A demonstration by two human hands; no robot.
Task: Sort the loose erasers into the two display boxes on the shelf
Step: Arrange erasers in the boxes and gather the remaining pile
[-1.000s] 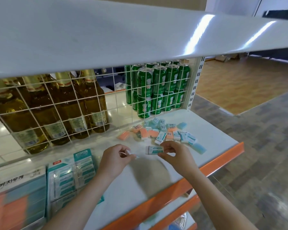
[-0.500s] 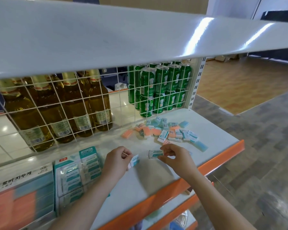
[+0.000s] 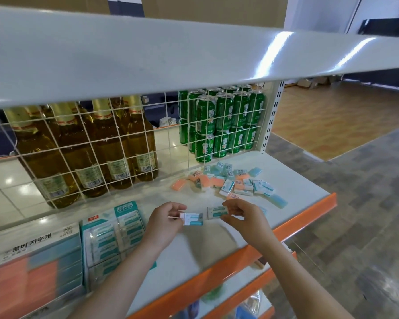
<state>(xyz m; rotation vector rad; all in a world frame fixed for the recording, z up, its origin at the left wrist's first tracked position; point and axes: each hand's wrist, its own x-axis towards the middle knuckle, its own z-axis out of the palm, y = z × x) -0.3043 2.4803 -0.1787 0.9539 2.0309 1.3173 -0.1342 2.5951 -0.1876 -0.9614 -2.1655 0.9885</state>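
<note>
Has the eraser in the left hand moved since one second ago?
Yes. The eraser in the left hand now shows fully, pulled out toward the right hand; measured against the display box, the hand itself barely shifted.

White shelf (image 3: 293, 180), loose erasers (image 3: 234, 181) piled right, two display boxes (image 3: 78, 252) left
</note>
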